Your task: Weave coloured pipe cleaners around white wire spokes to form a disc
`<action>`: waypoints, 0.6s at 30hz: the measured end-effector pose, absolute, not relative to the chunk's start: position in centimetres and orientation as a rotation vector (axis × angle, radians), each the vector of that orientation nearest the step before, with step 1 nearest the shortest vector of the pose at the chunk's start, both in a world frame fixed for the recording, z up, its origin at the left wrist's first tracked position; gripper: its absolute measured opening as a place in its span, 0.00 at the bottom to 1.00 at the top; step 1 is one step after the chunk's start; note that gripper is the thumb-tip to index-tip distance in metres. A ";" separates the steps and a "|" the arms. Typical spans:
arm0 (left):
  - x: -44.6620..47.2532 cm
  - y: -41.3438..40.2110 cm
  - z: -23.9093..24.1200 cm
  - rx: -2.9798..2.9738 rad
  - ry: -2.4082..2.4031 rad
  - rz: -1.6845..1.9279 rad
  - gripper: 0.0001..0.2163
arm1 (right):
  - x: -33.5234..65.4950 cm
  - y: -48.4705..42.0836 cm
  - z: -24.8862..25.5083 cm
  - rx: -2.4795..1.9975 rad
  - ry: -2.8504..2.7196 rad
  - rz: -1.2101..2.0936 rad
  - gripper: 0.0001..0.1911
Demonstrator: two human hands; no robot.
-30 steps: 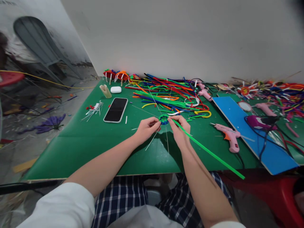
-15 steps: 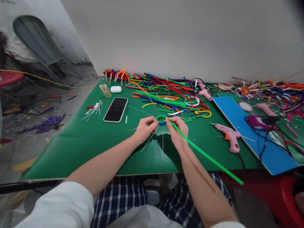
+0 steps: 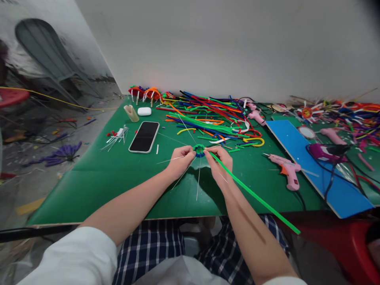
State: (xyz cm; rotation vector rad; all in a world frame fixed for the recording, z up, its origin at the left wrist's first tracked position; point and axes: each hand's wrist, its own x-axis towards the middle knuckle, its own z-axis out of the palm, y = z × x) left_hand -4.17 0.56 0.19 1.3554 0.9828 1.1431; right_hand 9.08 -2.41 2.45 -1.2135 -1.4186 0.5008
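A small woven ring [image 3: 199,151], green on top and blue below, is held above the green table between my two hands. Several thin pale rods stick out from it like spokes. My left hand [image 3: 181,161] is closed, pinching the ring's left edge beside a spoke. My right hand [image 3: 220,163] is closed in a pinch at the ring's right side, on the near end of a bright green pipe cleaner [image 3: 257,195]. That pipe cleaner runs from the ring past my right wrist toward the table's front edge. The exact fingertip contact is partly hidden.
A phone [image 3: 145,137], a white earbud case [image 3: 144,111] and thin white sticks [image 3: 117,139] lie left. A heap of coloured pipe cleaners [image 3: 204,114] is behind my hands. To the right are a pink glue gun [image 3: 286,169] and a blue board [image 3: 314,166].
Both hands and the ring have shifted slightly left. The spokes have turned a little, and the green pipe cleaner's free end has moved slightly left and down.
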 end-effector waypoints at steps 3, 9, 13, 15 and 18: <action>-4.2 0.6 0.1 1.358 1.001 1.157 0.12 | 9.0 -2.4 2.4 -1.202 -1.428 0.502 0.08; -4.0 0.6 0.1 1.368 1.019 1.218 0.13 | 9.0 -2.4 2.2 -1.190 -1.417 0.499 0.07; -4.0 0.5 0.5 1.372 0.959 1.153 0.13 | 9.3 -2.3 2.4 -1.231 -1.368 0.566 0.08; -4.1 0.5 0.7 1.414 0.934 1.102 0.13 | 9.5 -2.4 2.5 -1.265 -1.355 0.632 0.09; -4.2 0.5 0.9 1.479 0.964 1.079 0.14 | 9.7 -2.4 2.6 -1.292 -1.342 0.696 0.10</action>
